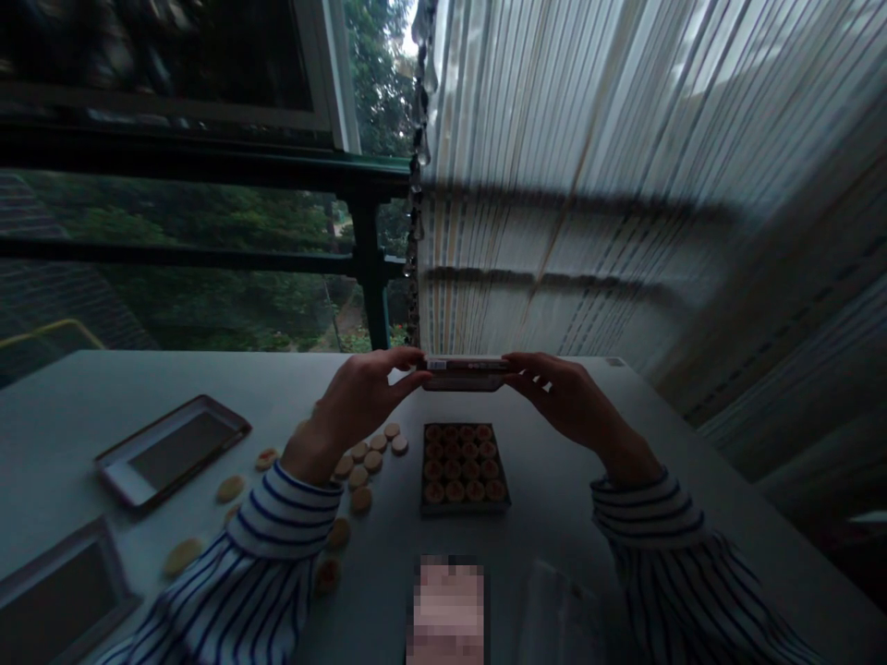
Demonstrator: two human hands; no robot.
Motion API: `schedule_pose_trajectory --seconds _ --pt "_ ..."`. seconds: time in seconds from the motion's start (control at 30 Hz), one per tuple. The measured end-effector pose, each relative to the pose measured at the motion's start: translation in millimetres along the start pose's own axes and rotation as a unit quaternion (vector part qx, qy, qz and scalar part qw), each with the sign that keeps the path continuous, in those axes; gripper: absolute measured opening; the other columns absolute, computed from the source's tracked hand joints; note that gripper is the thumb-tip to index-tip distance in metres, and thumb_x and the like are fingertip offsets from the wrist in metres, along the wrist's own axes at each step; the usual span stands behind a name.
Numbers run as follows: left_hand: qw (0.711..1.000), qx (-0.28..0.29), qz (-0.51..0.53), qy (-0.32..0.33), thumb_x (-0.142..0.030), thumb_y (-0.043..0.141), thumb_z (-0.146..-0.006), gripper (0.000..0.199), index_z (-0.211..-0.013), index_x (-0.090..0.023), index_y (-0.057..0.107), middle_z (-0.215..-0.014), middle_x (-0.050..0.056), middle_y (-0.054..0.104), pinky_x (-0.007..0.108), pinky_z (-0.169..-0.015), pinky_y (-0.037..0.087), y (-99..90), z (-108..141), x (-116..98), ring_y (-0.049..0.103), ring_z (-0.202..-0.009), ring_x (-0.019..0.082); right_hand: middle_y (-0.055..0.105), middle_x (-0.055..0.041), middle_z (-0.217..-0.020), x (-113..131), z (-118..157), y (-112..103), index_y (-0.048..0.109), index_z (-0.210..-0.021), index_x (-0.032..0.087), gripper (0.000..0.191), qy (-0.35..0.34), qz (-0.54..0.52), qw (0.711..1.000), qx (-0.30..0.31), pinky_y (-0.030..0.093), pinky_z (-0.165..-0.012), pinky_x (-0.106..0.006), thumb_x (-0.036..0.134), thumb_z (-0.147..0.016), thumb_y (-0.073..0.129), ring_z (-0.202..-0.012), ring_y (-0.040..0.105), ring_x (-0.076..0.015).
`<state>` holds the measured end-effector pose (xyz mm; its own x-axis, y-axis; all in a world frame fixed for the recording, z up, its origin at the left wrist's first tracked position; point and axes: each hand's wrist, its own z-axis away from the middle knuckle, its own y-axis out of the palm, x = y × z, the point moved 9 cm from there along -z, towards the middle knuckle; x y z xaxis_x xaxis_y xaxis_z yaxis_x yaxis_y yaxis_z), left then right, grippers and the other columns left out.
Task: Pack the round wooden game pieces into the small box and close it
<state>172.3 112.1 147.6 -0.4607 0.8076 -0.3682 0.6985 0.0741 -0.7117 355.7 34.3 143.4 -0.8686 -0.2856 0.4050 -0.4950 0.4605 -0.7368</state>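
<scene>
Between my two hands I hold up a flat, shallow box lid (464, 366) with a barcode label on its side edge. My left hand (364, 392) pinches its left end between thumb and fingers. At the right end, my right hand (565, 392) grips it the same way. Below and slightly nearer stands a square box (466, 508) filled with rows of round discs (460, 466) that look like wooden game pieces with reddish marks. Several loose round pieces (358, 477) lie on the table beneath and beside my left forearm.
An open rectangular lid or tray (131, 499) lies on the white table (554, 526) at the left, with another tray (115, 554) nearer. A clear plastic bag (558, 610) rests at the front. Railing (173, 254) and string curtain (540, 231) stand behind the table.
</scene>
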Motion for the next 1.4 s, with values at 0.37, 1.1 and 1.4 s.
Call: schedule_pose_trajectory --seconds 0.37,1.1,1.4 --pt "0.998 0.054 0.019 0.008 -0.037 0.048 -0.079 0.028 -0.099 -0.022 0.06 -0.083 0.004 0.067 0.028 -0.068 0.046 15.6 2.0 1.9 0.062 -0.075 0.018 0.063 -0.0035 -0.086 -9.1 1.5 9.5 0.058 -0.102 0.022 0.026 0.01 0.007 0.999 0.033 0.044 -0.061 -0.026 0.035 -0.082 0.047 -0.068 0.056 -0.0137" --pt "0.993 0.116 0.009 -0.005 -0.034 0.046 -0.081 0.028 -0.099 -0.02 0.061 -0.085 0.005 0.068 0.026 -0.069 0.046 24.5 5.4 1.0 0.062 -0.077 0.017 0.065 -0.0033 -0.089 -8.8 5.1 21.4 0.058 -0.103 0.023 0.027 0.008 0.062 0.992 0.11 0.042 -0.063 -0.024 0.035 -0.084 0.042 -0.07 0.057 -0.0134" --pt "0.992 0.123 0.005 -0.009 -0.034 0.045 -0.08 0.029 -0.1 -0.02 0.061 -0.086 0.005 0.068 0.026 -0.069 0.046 26.6 6.0 2.0 0.062 -0.077 0.017 0.065 -0.0033 -0.085 -11.9 6.2 24.3 0.058 -0.103 0.023 0.028 0.015 0.075 0.99 0.121 0.042 -0.063 -0.024 0.036 -0.084 0.043 -0.069 0.058 -0.0136"
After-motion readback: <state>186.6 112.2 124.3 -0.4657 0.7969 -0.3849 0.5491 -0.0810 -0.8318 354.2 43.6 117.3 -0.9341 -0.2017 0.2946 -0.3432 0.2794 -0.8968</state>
